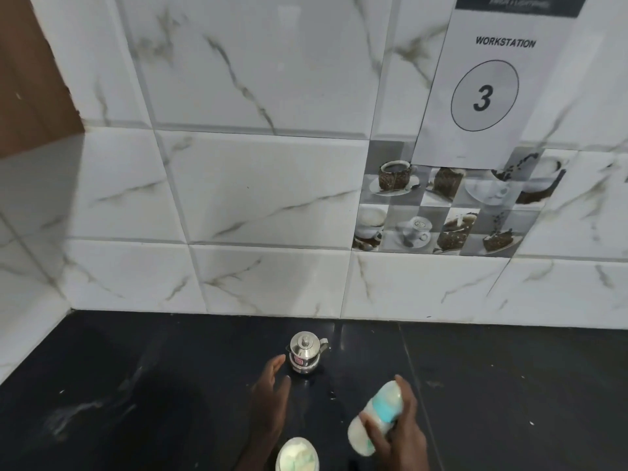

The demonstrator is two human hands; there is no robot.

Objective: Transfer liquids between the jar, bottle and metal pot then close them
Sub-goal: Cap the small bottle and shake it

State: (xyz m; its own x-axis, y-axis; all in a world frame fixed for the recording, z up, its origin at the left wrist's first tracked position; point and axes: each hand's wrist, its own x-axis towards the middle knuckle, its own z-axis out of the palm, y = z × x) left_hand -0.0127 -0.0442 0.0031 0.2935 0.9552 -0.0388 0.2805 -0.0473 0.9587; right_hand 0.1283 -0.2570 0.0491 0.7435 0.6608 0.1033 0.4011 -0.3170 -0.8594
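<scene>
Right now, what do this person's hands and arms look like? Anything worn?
Both are bare. The left hand and the right hand wear no gloves, and no ring shows on the visible fingers. The wrists in view carry no sleeve, watch or bracelet. The frame cuts the arms off, so anything worn higher is hidden.

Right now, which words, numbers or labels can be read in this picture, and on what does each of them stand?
"WORKSTATION": on the paper sheet stuck on the tiled wall.
"3": ringed, lower on the same sheet.
Dark strip at the sheet's top: white print, too blurred to read.
Red label on the metal pot: too small to read.
Blue label on the bottle: blurred, nothing readable.
</scene>
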